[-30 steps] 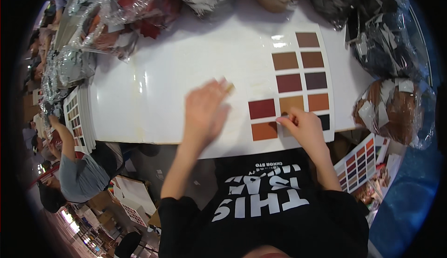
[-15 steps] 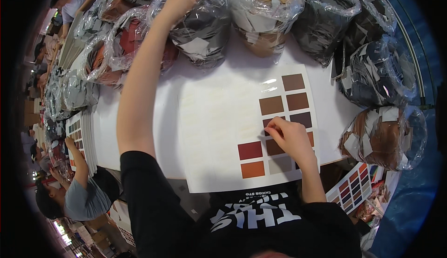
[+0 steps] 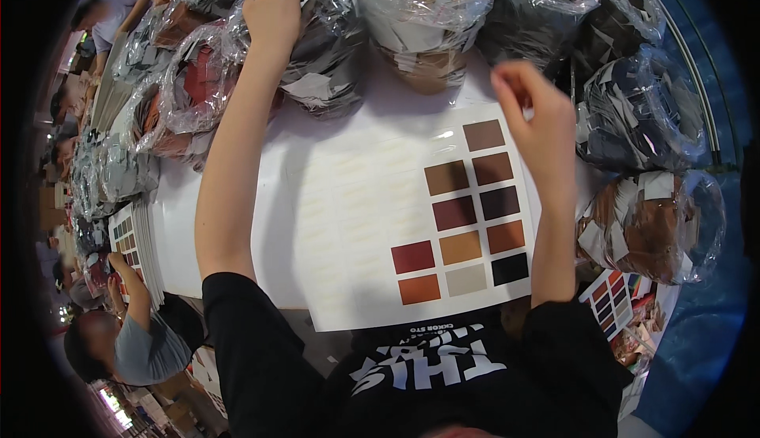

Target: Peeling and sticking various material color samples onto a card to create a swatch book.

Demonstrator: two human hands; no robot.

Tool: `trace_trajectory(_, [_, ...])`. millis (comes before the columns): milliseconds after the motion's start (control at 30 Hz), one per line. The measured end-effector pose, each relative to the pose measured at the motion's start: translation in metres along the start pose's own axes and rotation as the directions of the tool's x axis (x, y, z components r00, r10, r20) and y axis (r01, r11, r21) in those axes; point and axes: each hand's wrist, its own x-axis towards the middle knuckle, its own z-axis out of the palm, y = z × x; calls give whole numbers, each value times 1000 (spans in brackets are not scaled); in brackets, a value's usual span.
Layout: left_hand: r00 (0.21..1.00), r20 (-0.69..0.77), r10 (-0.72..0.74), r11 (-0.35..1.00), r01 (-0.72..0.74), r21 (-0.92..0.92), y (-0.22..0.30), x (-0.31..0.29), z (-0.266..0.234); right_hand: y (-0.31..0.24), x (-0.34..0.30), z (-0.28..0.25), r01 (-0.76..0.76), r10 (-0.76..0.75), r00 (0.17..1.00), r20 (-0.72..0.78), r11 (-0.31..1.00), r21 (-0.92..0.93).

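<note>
We find the bench point(image 3: 178, 228) brightly lit, with the white card point(image 3: 340, 299) on it pale and slightly grey where shade falls. A soft-edged shadow lies just right of the left forearm point(image 3: 233, 177), and another dims part of the colour swatches point(image 3: 447, 178). We catch a small white glare near the card's upper edge and many sharp glints on the clear plastic bags point(image 3: 427, 30). Of the hands, the right hand point(image 3: 538, 106) looks blurred; the left hand point(image 3: 273, 15) is crisper. Small bright lights point(image 3: 115, 408) burn out at lower left. Toward the black fisheye rim, we see straight edges bow and background detail soften.
</note>
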Motion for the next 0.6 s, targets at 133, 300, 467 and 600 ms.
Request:
trace_trajectory(133, [1000,14,-27,995,28,-92,-8,-4,2,0,80,19,387,-421,880,-220,904,-182])
trace_trajectory(300, [966,148,-210,782,257,-568,-4,-6,6,14,153,36,358,-338,934,118,883,-302])
trace_trajectory(467, [958,69,-278,595,229,-770,-20,-16,21,11,163,59,569,-562,816,134,743,-351])
trace_trajectory(600, [905,348,-244,320,414,-852,-33,-6,7,19,177,80,554,-549,833,73,826,-105])
